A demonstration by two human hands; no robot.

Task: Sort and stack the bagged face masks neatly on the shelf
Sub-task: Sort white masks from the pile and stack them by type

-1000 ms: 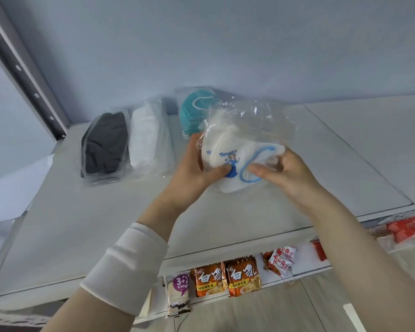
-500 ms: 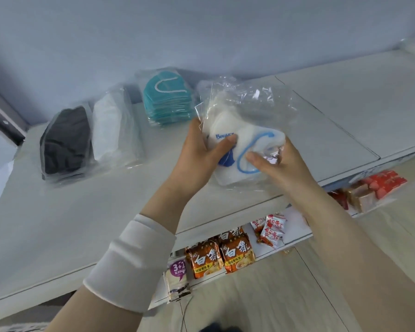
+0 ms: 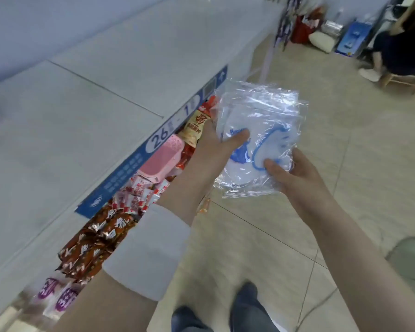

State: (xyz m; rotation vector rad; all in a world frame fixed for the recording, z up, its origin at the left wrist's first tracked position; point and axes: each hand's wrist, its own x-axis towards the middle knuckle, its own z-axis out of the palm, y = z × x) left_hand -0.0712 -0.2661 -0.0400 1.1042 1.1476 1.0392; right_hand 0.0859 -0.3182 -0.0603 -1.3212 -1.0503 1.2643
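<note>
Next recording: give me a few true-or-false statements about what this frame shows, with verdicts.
1. The left hand and the right hand both hold the bag. True.
2. The bag lies on the shelf top. False: it is held in the air beside the shelf, mostly over the floor.
3. The masks in the bag are black. False: they are white with blue print.
4. Snack packets lie on the lower shelf. True.
5. A pink box sits among the snacks. True.
</note>
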